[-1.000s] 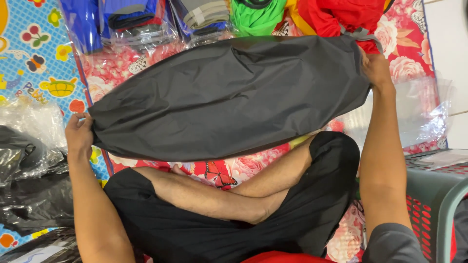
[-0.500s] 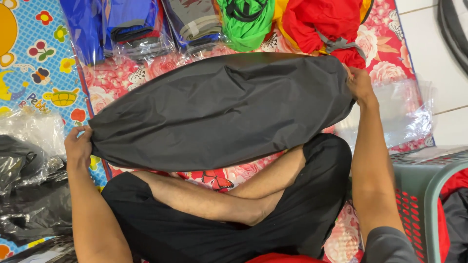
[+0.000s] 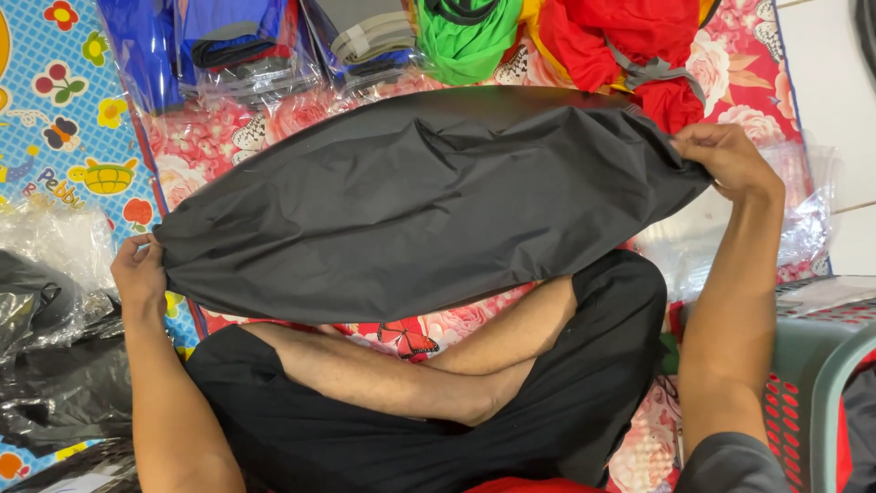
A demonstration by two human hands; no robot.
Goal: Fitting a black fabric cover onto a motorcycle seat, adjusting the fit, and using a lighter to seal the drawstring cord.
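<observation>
the right hand (image 3: 730, 162) has dropped lower, tilting the black garment (image 3: 429, 205) flatter; it and the left hand (image 3: 139, 272) both pinch its ends, stretched taut over the floral mat (image 3: 766, 73).

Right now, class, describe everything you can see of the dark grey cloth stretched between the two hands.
The dark grey cloth looks thin, smooth and slightly wrinkled. It is pulled taut into a long, slanted oval above the person's crossed legs. The left hand grips its lower end and the right hand pinches its upper end.
</observation>
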